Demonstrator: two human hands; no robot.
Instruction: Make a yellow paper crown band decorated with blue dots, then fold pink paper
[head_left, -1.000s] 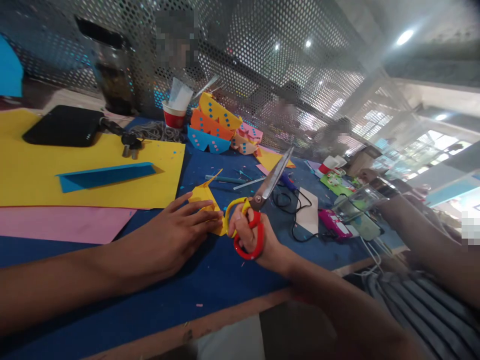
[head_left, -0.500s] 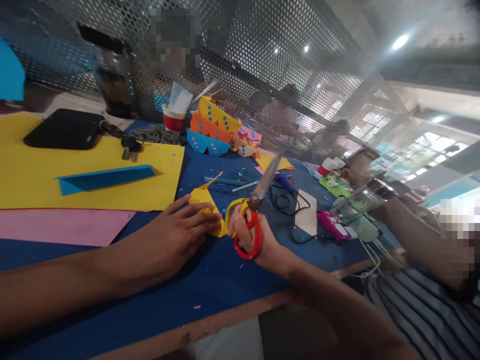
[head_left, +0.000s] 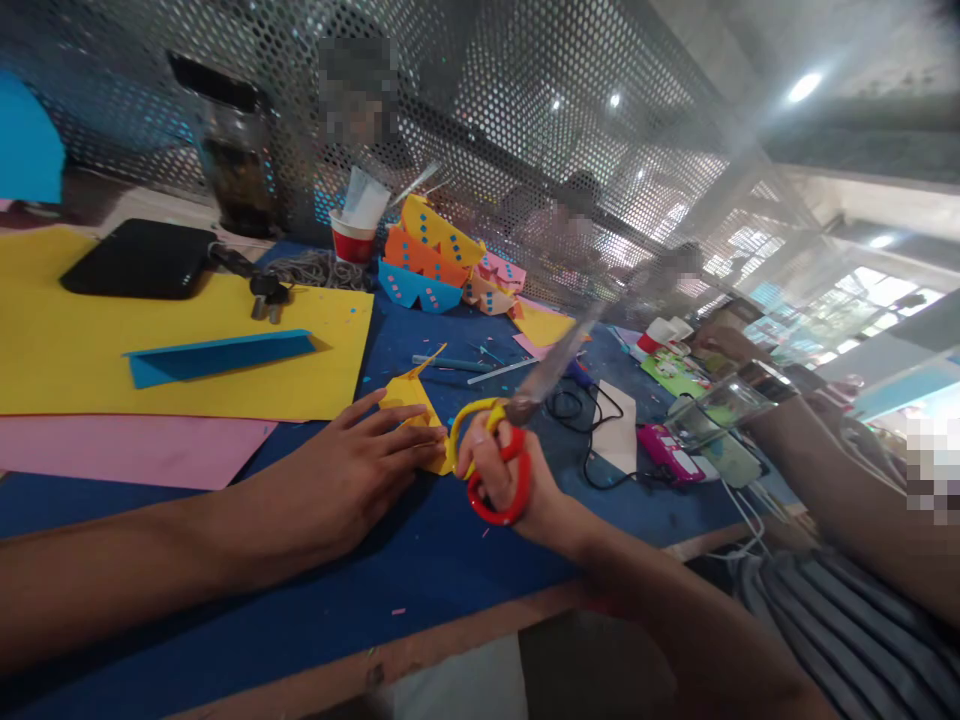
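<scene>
My left hand lies with outstretched fingers on a small folded piece of yellow paper, pressing it to the blue tabletop. A thin pointed strip sticks up from the paper's far end. Just right of it, my right hand is closed round the red and yellow handles of a pair of scissors. The blades point away and up to the right, looking closed together but blurred. Part of the yellow paper is hidden under my left fingers.
Left are large yellow sheets, a folded blue strip, a black flat case and keys. Behind stand paper masks, a paper cup and a jar. Right are a cord, a pink device and another person's arm.
The scissors' blades have swung lower and farther right as my right hand turned slightly. My left hand stays on the yellow paper. The whole view has shifted a little.
</scene>
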